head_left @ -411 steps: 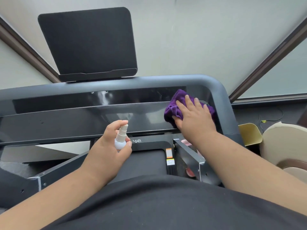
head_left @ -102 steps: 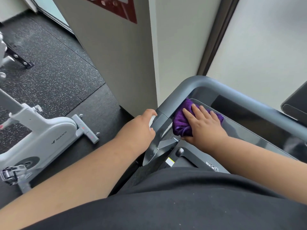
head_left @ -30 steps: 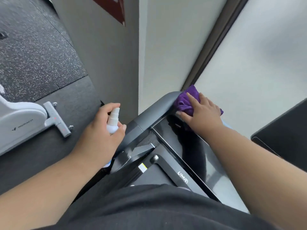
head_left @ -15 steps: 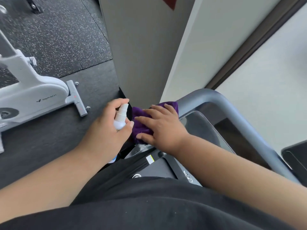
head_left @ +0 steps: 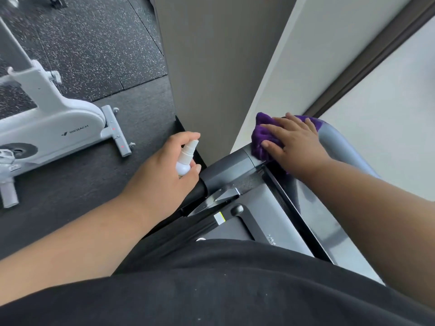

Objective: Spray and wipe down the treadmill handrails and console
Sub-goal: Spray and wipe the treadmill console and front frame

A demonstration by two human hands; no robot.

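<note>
Floor (head_left: 89,43) dark, speckled. White exercise bike (head_left: 54,121) stands on it, left. Treadmill handrail (head_left: 334,142) grey, curved, by wall. Right hand (head_left: 294,144) flat, fingers straight, presses purple cloth (head_left: 261,137) on handrail corner. Left hand (head_left: 162,170) curled round small white spray bottle (head_left: 186,158), just beside handrail end.

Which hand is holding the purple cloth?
The right hand presses the purple cloth onto the grey handrail. The left hand grips a small white spray bottle instead.
</note>
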